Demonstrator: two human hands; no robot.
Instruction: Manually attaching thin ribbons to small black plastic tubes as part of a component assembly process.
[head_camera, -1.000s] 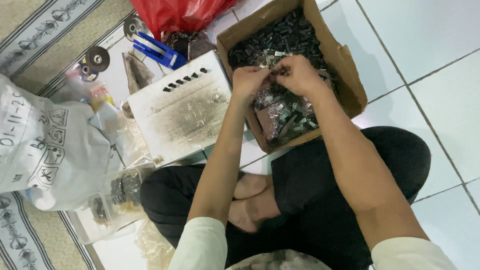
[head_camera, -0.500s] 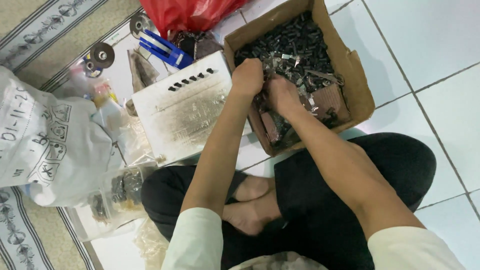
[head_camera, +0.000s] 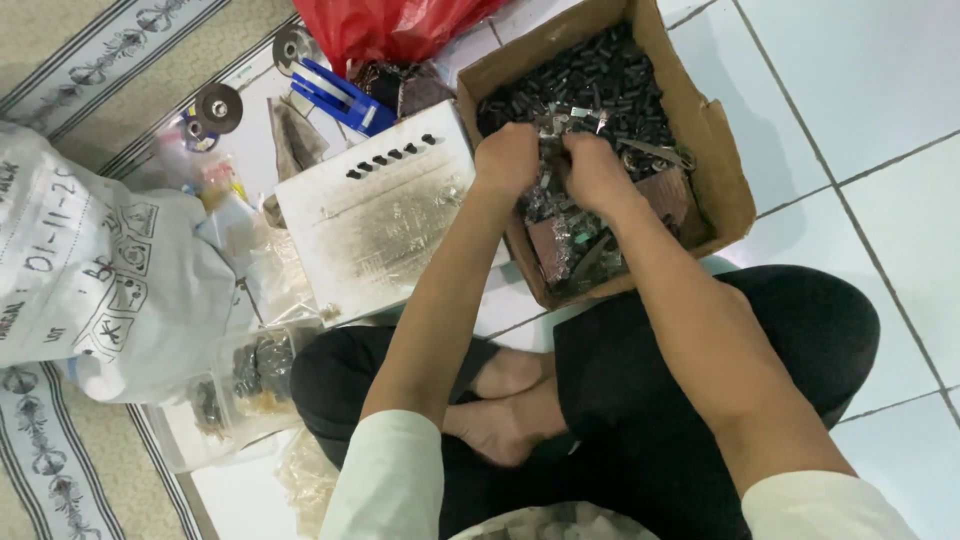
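A big white sack (head_camera: 90, 270) lies on the floor beside a dirty white board (head_camera: 375, 225). A brown cardboard box (head_camera: 725, 170) sits by the legs — full of small dark metal bits (head_camera: 590, 85). The left hand (head_camera: 507, 158) and right hand (head_camera: 595, 172) dig there, close together; their grip is hidden.

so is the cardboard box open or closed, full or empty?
Open, and partly full. The cardboard box has its flaps up, small dark metal parts cover its floor, and both hands, left hand and right hand, are inside it.
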